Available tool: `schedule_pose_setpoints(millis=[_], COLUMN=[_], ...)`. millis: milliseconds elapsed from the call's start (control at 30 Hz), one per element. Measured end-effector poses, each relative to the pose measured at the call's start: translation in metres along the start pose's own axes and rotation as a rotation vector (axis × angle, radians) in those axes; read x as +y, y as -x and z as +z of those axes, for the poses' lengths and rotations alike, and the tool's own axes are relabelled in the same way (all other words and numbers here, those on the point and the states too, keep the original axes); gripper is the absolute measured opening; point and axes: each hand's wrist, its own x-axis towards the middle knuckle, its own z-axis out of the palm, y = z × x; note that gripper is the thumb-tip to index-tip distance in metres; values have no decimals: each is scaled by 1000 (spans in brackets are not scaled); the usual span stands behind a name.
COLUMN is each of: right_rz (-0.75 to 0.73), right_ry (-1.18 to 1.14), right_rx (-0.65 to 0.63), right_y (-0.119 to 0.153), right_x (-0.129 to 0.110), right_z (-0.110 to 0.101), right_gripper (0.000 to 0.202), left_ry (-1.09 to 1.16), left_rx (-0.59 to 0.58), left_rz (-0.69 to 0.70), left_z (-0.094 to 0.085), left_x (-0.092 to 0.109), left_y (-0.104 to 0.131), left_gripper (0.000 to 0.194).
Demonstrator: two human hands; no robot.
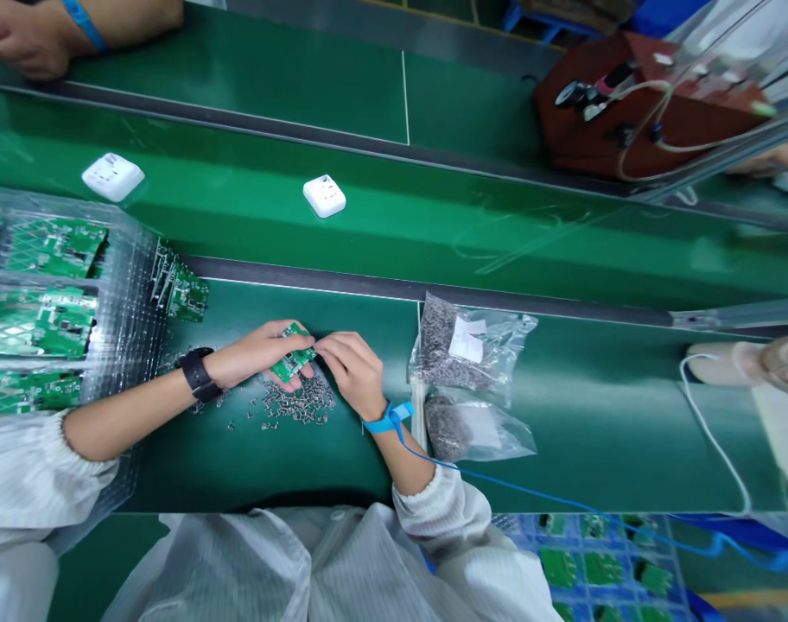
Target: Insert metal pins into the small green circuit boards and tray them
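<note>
A small green circuit board (293, 352) rests in my left hand (264, 350), held between thumb and fingers above the bench. My right hand (352, 367) is closed, its thumb and index finger pinched at the right edge of the board. Whatever those fingertips hold, if anything, is hidden or too small to name. Beneath my hands lies a loose pile of small metal parts (300, 402), with a few scattered to the left. To the right of my right hand are two clear bags of similar small parts, an upper bag (446, 350) and a lower bag (451, 428).
Clear trays (125, 320) of circuit boards stand at left, with several loose boards (187, 295) beside them. Two white square devices (325, 196) sit on the green partition. A blue wrist cord (498, 484) runs right from my right wrist. Across the bench is another person's arm (122, 19).
</note>
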Motion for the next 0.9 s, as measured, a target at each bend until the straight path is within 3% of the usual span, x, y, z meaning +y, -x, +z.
schedule_pose_setpoints(millis=[233, 333, 700, 900], right_rz=[-96, -136, -183, -133], right_ry=[68, 66, 102, 95], right_rx=[62, 32, -103, -43], right_y=[-1, 0, 5, 2], right_x=[1, 4, 9, 6], right_z=[3, 2, 2, 4], right_gripper=[22, 26, 30, 28], left_ry=[-10, -11, 53, -7], left_rx=[-13, -11, -24, -25], left_rz=[4, -19, -26, -16], left_z=[-3, -3, -3, -5], left_x=[1, 1, 1, 1], left_y=[-1, 0, 2, 2], left_gripper=[31, 29, 26, 28])
